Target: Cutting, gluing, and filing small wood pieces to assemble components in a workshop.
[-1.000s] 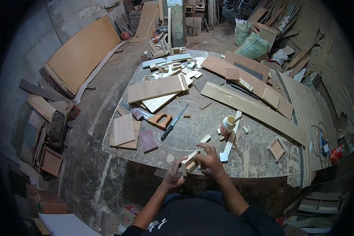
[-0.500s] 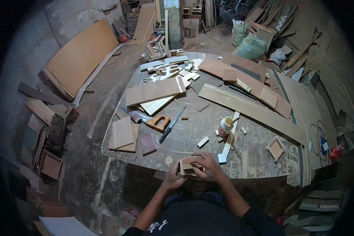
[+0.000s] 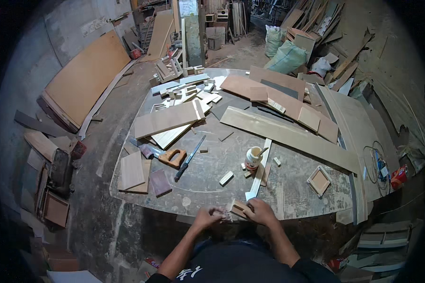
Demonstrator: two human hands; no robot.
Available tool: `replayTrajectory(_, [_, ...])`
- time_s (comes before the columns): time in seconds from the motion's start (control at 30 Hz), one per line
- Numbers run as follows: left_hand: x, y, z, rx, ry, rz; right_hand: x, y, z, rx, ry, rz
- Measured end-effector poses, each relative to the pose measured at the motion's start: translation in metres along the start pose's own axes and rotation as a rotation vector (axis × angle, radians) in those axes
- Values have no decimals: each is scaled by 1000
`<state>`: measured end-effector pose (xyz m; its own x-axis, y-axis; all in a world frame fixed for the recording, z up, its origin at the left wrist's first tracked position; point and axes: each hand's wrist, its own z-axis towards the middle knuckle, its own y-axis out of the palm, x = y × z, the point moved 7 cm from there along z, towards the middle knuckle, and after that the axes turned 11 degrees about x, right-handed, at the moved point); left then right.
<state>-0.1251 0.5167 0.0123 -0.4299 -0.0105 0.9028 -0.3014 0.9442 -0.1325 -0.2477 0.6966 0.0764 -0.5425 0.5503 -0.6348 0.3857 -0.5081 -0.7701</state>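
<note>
At the near edge of the worktable (image 3: 198,191), my left hand (image 3: 208,218) and my right hand (image 3: 260,212) are both closed around a small wooden frame piece (image 3: 237,207). My right hand grips its right side. The fingers of my left hand pinch its left end, where something pale shows; I cannot tell what it is. A small loose wood block (image 3: 226,178) lies just beyond my hands. A pale wooden strip (image 3: 260,170) runs away from my right hand toward a glue pot (image 3: 253,156).
A hand saw (image 3: 173,158) and a long file (image 3: 190,158) lie left of centre, beside flat boards (image 3: 131,170). Long planks (image 3: 288,137) cross the table's right half. A small square frame (image 3: 319,180) sits right. Board offcuts and sacks (image 3: 286,56) surround the table.
My hands have drawn the small wooden piece off the tabletop to the near edge and lower. A small block now lies where my right hand worked a second ago.
</note>
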Motion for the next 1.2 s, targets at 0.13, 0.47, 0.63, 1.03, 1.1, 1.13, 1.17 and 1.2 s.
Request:
replayTrajectory(0.13, [-8, 1, 17, 187, -106, 175, 76, -34, -2, 107, 198, -111])
replayTrajectory(0.47, [11, 19, 72, 362, 311, 107, 216, -102, 20, 190, 459, -287])
replayTrajectory(0.63, [15, 7, 97, 533, 286, 174, 231, -110, 44, 179, 433, -277])
replayTrajectory(1.03, [20, 1, 128, 653, 319, 110, 258, -112, 69, 141, 379, -251])
replayTrajectory(1.1, [6, -3, 133, 617, 208, 104, 261, -106, 73, 110, 365, -225])
replayTrajectory(1.13, [3, -6, 135, 620, 206, 103, 263, -104, 75, 103, 341, -228])
replayTrajectory(1.17, [-2, -7, 138, 601, 174, 159, 267, -100, 75, 100, 339, -228])
replayTrajectory(1.2, [-8, -9, 140, 584, 143, 216, 268, -97, 77, 103, 335, -251])
